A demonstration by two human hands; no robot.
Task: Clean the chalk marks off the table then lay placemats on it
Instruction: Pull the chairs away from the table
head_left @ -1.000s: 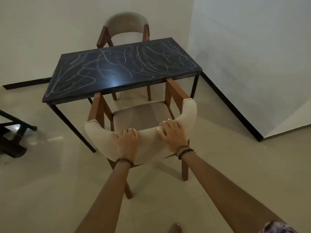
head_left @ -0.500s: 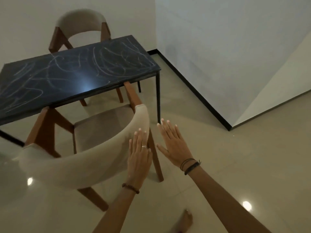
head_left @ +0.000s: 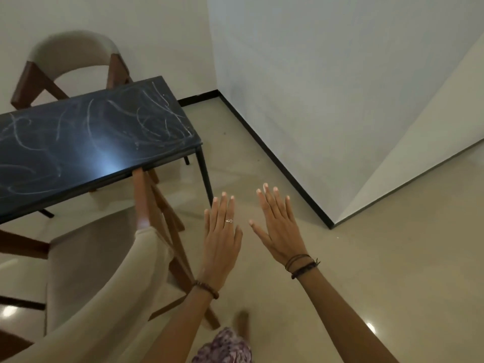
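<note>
Head view looks down on two bare hands held out flat above the floor (head_left: 366,258), palms down, holding nothing. Left hand (head_left: 222,237) has its fingers straight and close together, a ring (head_left: 229,220) on one finger and a bead bracelet (head_left: 207,288) at the wrist; its grip is released and it touches nothing, hanging just right of the near chair (head_left: 110,279). Right hand (head_left: 279,229) is beside it, a little apart, fingers spread and straight, thumb out to the side, grip likewise released, with dark cord bands (head_left: 301,265) round the wrist. Black surface (head_left: 86,142) stands to the upper left on thin dark legs, well apart from both hands, and pale chalk marks (head_left: 157,113) loop and scrawl all across its top; a bright glare sits near its front edge. Near chair has a beige padded back curving across the lower left and brown wooden legs, with one upright of its frame reaching the surface's front edge. A second chair (head_left: 70,56) of the same kind stands behind the surface against the wall (head_left: 327,74). A black skirting strip runs along the foot of the wall into the corner. Patterned cloth (head_left: 225,347) and a blurred foot (head_left: 242,320) show at the bottom edge.
</note>
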